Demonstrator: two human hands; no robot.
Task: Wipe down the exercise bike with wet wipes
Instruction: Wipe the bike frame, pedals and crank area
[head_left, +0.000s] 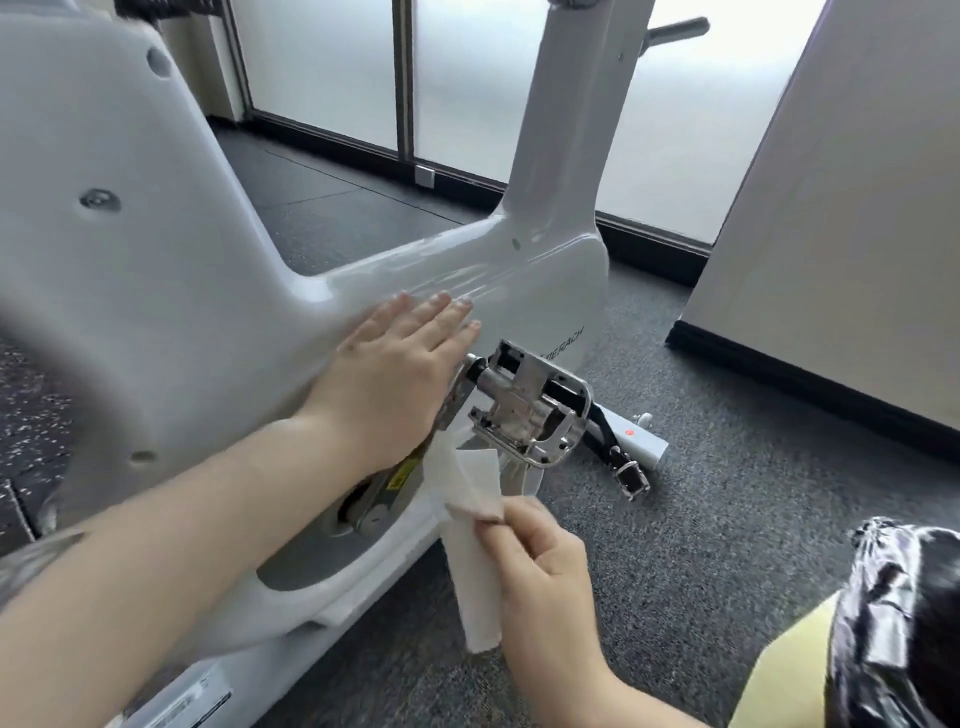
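Observation:
The white exercise bike (156, 260) fills the left and middle of the head view, its seat post rising at the top centre. My left hand (395, 369) lies flat with straight fingers on the bike's side casing, just left of the metal pedal (530, 410). My right hand (540, 571) pinches a white wet wipe (472, 551) between thumb and fingers, below the pedal and next to the crank (400, 478). The wipe hangs in a folded strip, its upper end touching the crank area.
The bike's rear base bar (639, 447) with a black strap lies on grey carpet (727, 467). A pale wall panel (841, 234) stands at right, frosted glass windows (322, 67) behind. A yellow bin with a black bag (893, 623) sits at the lower right.

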